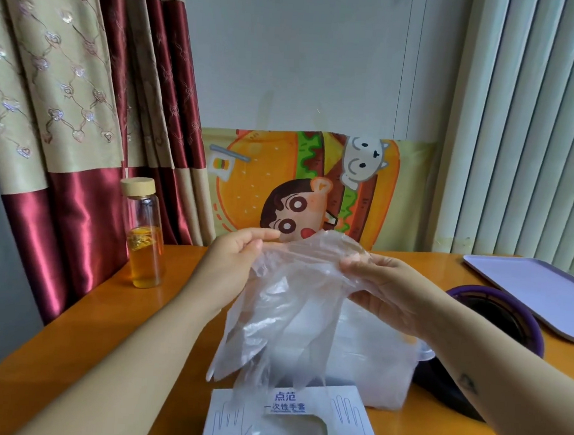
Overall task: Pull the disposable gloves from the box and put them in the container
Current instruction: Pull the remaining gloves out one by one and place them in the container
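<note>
Pinched at both ends: left hand (pixel 237 258) nipping the top edge between thumb and fingers, right hand (pixel 379 286) curled into the same film, some of it draped over the knuckles. Stretched crosswise between the two grips, the disposable gloves (pixel 289 306), long axis dropping straight down from there, plastic fingers dangling to the top of the box (pixel 348 424) directly below. Touching the box or just clear of it? Cannot tell through the folds. One glove or several? Impossible to call, layers too sheer.

Now the key line: container (pixel 380 369), a cloudy translucent tub, sitting below the right grip and just beyond the box. Much nearer the right hand; down and across from the left. Judging by that, a short carry toward the right-grip side, then down.

Trouble spots: tub's rim and mouth veiled behind the hanging film, so open or lidded not readable. Beyond the right grip, a purple-rimmed dark bowl (pixel 498 313), partly behind the forearm, and a lilac tray (pixel 530 288) cut off at the frame edge. Out past the left grip, a bottle (pixel 144 240) of amber liquid, well apart.
</note>
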A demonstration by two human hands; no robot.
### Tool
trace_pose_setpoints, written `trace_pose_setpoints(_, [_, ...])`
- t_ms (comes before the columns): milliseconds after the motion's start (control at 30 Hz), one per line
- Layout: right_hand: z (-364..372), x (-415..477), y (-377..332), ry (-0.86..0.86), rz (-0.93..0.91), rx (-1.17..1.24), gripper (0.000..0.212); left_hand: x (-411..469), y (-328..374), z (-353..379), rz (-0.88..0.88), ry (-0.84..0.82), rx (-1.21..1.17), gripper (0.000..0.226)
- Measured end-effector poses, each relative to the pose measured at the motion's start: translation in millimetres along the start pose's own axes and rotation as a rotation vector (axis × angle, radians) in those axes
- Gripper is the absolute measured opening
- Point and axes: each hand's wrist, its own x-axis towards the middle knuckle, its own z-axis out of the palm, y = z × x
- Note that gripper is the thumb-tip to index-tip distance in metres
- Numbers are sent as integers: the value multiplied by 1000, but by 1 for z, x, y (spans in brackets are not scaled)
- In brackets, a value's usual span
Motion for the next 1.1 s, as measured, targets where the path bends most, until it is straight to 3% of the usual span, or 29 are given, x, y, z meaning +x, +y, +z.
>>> trace_pose_setpoints(133, [2,9,1,-30,10,32,49,5,-10,-8,-95,110,-104,35])
trace_pose_setpoints(267, [1,23,3,81,9,-39,16,13,-12,-21,-266,250,-385,30])
trace_pose_setpoints(400, [5,36,3,200,-16,-236,9,31,-19,-40,-201,76,110,17])
trace_pose_setpoints(467, [10,42,1,167,-34,-288,13,27,-8,-35,-171,-59,200,13])
trace_pose_setpoints(567, [15,50,-4,97,-37,-275,18,25,1,-14,-117,-269,438,64])
trace_pose_setpoints(633, [15,52,-7,69,-31,-178,20,30,1,-4,-7,-312,611,82])
trace_pose_setpoints(733, [7,54,-4,144,-20,-106,17,40,4,9,216,-251,819,59])
trace_pose_setpoints(800, [-3,55,6,239,0,-145,14,41,7,22,291,-328,867,37])
trace_pose_setpoints(867, [-13,57,18,341,10,-262,10,42,6,34,233,-497,967,30])
trace_pose_setpoints(933, [-25,56,25,427,0,-474,10,44,2,45,74,-703,1059,40])
trace_pose_setpoints(1000, [-35,51,24,421,-36,-820,20,47,-5,56,-16,-854,1137,49])
trace_pose_setpoints(1100, [-42,37,19,328,-21,-1405,44,50,-14,75,-22,-955,1202,43])
